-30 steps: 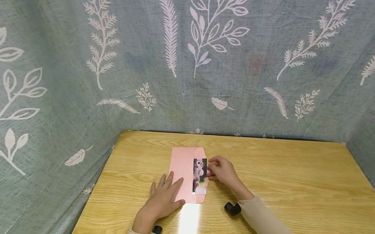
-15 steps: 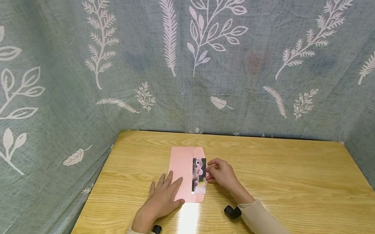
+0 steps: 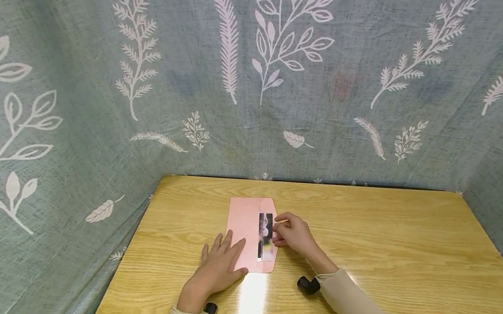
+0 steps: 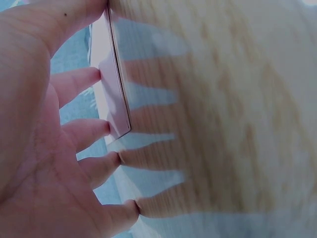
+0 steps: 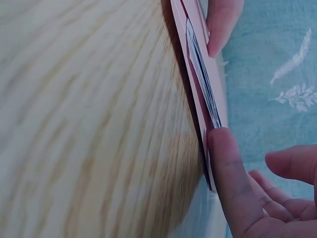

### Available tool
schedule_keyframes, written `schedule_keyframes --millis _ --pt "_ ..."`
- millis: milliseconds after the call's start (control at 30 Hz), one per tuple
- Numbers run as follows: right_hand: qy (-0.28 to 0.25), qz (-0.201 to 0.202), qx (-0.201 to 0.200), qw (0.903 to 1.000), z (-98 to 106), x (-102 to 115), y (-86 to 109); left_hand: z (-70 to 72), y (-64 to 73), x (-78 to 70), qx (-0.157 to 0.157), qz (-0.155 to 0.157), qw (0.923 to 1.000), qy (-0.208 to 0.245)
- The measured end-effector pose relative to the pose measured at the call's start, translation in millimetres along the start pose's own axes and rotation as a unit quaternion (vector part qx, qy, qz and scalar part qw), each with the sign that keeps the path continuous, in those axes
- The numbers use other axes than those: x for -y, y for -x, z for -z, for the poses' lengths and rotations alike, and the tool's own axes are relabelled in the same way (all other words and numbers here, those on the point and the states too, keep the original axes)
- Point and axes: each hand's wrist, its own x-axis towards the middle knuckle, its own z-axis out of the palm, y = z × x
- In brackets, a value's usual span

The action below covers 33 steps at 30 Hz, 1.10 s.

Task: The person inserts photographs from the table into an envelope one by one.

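A pink envelope [image 3: 243,214] lies flat on the wooden table, its flap side toward the right. Out of its opening shows a strip of printed photos [image 3: 266,234] with a small furry animal on top. Seen edge-on in the right wrist view, the photo stack [image 5: 202,72] sits between the envelope's layers. My left hand [image 3: 217,272] rests with fingers spread, index and thumb on the envelope and the other fingertips reaching the table. The thumb of my right hand [image 3: 295,235] touches the photos' edge, while its other fingers stay apart from it.
The light wooden table [image 3: 404,253] carries a bright glare patch below the envelope. A grey-green curtain [image 3: 206,80] with white leaf prints hangs behind and at both sides. Black wrist cameras [image 3: 308,285] sit at both cuffs.
The photos have slid slightly left, further into the envelope, and my right hand has moved left with them. My left hand and the envelope have stayed in place.
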Motion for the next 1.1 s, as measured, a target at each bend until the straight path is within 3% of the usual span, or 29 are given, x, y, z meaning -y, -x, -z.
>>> schedule_keyframes --millis 400,1100 --pt "-0.009 0.002 0.016 0.9998 -5 -6 -3.5 0.4 0.3 -1.3 -0.004 0.000 1.0000 -0.001" --pt "-0.019 -0.012 0.010 0.9997 -17 -4 -7.2 -1.5 -0.2 -0.1 -0.005 -0.005 1.0000 0.005"
